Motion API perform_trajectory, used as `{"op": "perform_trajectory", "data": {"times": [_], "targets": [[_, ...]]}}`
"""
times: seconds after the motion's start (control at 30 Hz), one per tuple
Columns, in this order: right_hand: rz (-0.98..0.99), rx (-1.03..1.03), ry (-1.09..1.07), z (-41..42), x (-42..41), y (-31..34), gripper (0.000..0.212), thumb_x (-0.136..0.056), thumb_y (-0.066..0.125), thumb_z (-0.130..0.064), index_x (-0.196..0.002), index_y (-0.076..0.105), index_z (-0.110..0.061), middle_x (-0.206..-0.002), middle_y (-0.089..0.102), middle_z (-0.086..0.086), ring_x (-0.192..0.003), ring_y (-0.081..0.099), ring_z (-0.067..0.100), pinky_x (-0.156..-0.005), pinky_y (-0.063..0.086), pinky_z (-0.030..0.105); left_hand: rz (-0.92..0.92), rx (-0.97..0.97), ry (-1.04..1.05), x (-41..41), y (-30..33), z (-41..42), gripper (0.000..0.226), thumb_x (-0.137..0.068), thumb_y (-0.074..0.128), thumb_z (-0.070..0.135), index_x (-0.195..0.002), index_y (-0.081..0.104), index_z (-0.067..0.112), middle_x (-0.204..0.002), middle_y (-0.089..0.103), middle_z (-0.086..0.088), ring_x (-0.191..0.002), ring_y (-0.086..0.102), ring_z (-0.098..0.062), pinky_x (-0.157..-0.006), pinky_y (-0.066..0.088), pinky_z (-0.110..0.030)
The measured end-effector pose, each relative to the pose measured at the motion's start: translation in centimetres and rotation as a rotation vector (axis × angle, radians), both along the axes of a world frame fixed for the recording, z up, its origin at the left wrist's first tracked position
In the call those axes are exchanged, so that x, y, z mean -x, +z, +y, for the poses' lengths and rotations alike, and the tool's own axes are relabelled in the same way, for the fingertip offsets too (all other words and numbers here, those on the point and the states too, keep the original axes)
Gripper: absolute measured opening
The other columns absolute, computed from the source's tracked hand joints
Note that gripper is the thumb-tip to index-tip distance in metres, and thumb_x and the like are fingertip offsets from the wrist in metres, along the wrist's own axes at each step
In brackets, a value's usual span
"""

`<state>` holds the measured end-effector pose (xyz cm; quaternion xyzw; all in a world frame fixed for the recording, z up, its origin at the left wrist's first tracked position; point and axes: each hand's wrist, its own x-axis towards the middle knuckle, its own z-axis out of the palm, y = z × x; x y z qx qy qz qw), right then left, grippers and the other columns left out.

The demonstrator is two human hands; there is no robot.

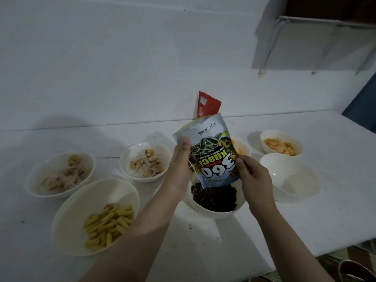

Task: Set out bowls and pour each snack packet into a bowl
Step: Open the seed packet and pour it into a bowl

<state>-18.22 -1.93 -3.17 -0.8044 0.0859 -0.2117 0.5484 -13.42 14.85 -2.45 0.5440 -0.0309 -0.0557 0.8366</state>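
Our forearms reach in from the lower edge toward the white table (305,231). Both hands hold one sunflower-seed packet (213,153) upside down, its mouth over the middle bowl (215,209). The left hand (180,159) grips the packet's left edge, thumb on the front. The right hand (252,176) pinches the lower right corner with curled fingers.

The packet is silver-white and glossy. It shows striped seeds, yellow sunflowers and the inverted words "360" and "Kuaci". Its open end sits just above a dark heap of seeds (215,198) that fills the bowl.

Other white bowls ring it. Nearest on the left, one holds yellow stick snacks (109,224). Two beyond it hold pale wrapped sweets (63,174) (146,161). On the right stands a bare bowl (293,180). Behind that, another holds orange crackers (280,146). A further bowl (243,147) peeks out from behind the packet; its contents are mostly hidden.

A red packet (207,104) stands upright against the white wall (122,58), just behind the seed packet.
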Motion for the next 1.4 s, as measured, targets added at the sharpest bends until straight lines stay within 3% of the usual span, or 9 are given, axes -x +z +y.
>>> {"op": "perform_trajectory", "data": {"times": [0.13, 0.27, 0.4, 0.6, 0.73, 0.87, 1.0, 1.13, 1.4], "targets": [[0.027, -0.071, 0.039, -0.1, 0.6, 0.1, 0.027, -0.102, 0.051, -0.021, -0.115, 0.069, -0.036, -0.114, 0.072, -0.009, -0.107, 0.065, 0.010, -0.088, 0.055, 0.032, -0.060, -0.042, -0.005, -0.1, 0.8, -1.2, 0.060, -0.081, 0.049, 0.068, -0.123, 0.059, 0.027, -0.118, 0.071, 0.000, -0.111, 0.066, -0.017, -0.098, 0.051, -0.045], [-0.032, -0.230, 0.117, 0.1, 1.0, 2.2, 0.045, -0.097, 0.050, -0.043, -0.142, 0.046, -0.043, -0.131, 0.056, -0.026, -0.117, 0.054, -0.010, -0.094, 0.048, 0.021, -0.139, -0.194, -0.030, 0.0, 1.9, -1.9, 0.053, -0.082, 0.042, 0.063, -0.121, 0.057, 0.031, -0.107, 0.071, 0.014, -0.092, 0.067, 0.008, -0.073, 0.053, -0.011], [-0.034, -0.243, 0.216, 0.4, 1.1, 3.8, 0.058, -0.093, 0.042, -0.055, -0.149, 0.031, -0.049, -0.135, 0.044, -0.040, -0.112, 0.043, -0.030, -0.097, 0.044, 0.013, -0.179, -0.225, -0.047, -0.2, 2.4, -2.3, 0.062, -0.081, 0.043, 0.065, -0.130, 0.055, 0.030, -0.114, 0.069, 0.013, -0.101, 0.066, 0.003, -0.083, 0.056, -0.018], [-0.095, -0.287, 0.071, 0.2, 0.4, 3.4, 0.047, -0.100, 0.041, -0.053, -0.145, 0.043, -0.042, -0.146, 0.049, -0.022, -0.135, 0.046, 0.002, -0.112, 0.040, 0.034, -0.182, -0.167, -0.037, -0.8, 3.0, -2.2, 0.055, -0.085, 0.045, 0.056, -0.127, 0.057, 0.023, -0.112, 0.071, 0.008, -0.098, 0.068, 0.000, -0.073, 0.054, -0.015], [-0.060, -0.265, 0.160, 0.9, 0.4, 3.2, 0.036, -0.102, 0.040, -0.044, -0.133, 0.059, -0.037, -0.130, 0.065, -0.016, -0.123, 0.057, 0.001, -0.101, 0.049, 0.030, -0.188, -0.168, -0.047, -1.0, 3.1, -2.0, 0.056, -0.084, 0.046, 0.057, -0.128, 0.056, 0.024, -0.113, 0.071, 0.008, -0.102, 0.068, -0.003, -0.077, 0.055, -0.018], [-0.078, -0.279, 0.187, 1.2, 0.1, 4.0, 0.030, -0.100, 0.048, -0.038, -0.120, 0.067, -0.026, -0.114, 0.074, -0.007, -0.107, 0.068, 0.008, -0.093, 0.057, 0.042, -0.217, -0.157, -0.080, -1.0, 3.3, -1.4, 0.048, -0.087, 0.050, 0.050, -0.129, 0.053, 0.027, -0.114, 0.070, 0.006, -0.102, 0.068, -0.005, -0.077, 0.056, -0.022], [-0.147, -0.342, 0.219, 1.0, -0.4, 5.1, 0.031, -0.092, 0.063, -0.031, -0.118, 0.068, -0.016, -0.107, 0.075, 0.002, -0.100, 0.072, 0.015, -0.076, 0.059, 0.028, -0.220, -0.171, -0.091, -1.1, 3.1, -0.8, 0.034, -0.085, 0.060, 0.038, -0.113, 0.066, 0.019, -0.106, 0.074, -0.002, -0.099, 0.071, -0.017, -0.079, 0.057, -0.029], [-0.182, -0.332, 0.149, 0.7, -0.8, 5.3, 0.011, -0.085, 0.074, -0.018, -0.088, 0.073, -0.007, -0.077, 0.075, 0.000, -0.074, 0.072, 0.015, -0.062, 0.054, 0.025, -0.207, -0.152, -0.009, -1.2, 2.5, -0.8, 0.025, -0.082, 0.064, 0.034, -0.099, 0.069, 0.017, -0.097, 0.076, -0.005, -0.091, 0.072, -0.018, -0.074, 0.057, -0.028], [-0.089, -0.372, 0.250, 0.4, -0.3, 5.3, 0.015, -0.083, 0.074, -0.013, -0.096, 0.076, -0.019, -0.092, 0.079, 0.000, -0.087, 0.075, 0.014, -0.068, 0.056, 0.021, -0.259, -0.133, -0.012, -1.1, 3.1, -0.7, 0.030, -0.086, 0.059, 0.036, -0.100, 0.070, 0.013, -0.095, 0.076, -0.004, -0.090, 0.072, -0.019, -0.075, 0.058, -0.029]]}}
